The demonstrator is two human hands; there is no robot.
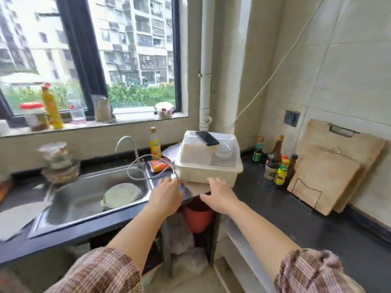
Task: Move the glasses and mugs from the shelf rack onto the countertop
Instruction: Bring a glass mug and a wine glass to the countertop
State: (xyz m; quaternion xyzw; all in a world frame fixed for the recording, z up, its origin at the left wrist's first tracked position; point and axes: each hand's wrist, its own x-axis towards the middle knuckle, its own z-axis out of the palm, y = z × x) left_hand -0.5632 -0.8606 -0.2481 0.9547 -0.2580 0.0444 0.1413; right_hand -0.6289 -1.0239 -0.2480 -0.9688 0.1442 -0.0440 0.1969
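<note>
A white lidded dish rack box [208, 172] stands on the dark countertop [275, 199] to the right of the sink, with pale bowls showing dimly through its lid. No glasses or mugs are clearly visible. A black phone [207, 138] lies on the lid. My right hand [219, 196] is spread open, palm down, just in front of the box's lower edge. My left hand [167, 195] reaches to the box's front left corner, fingertips at the plug of a white cable [173, 177]; motion blur hides whether they grip it.
A steel sink [88, 197] with plates and a tap lies on the left. Sauce bottles [279, 166] and leaning wooden cutting boards [330, 170] stand at the right wall. A yellow bottle [155, 143] and an orange packet sit behind the cable. A red bucket [198, 216] is under the counter.
</note>
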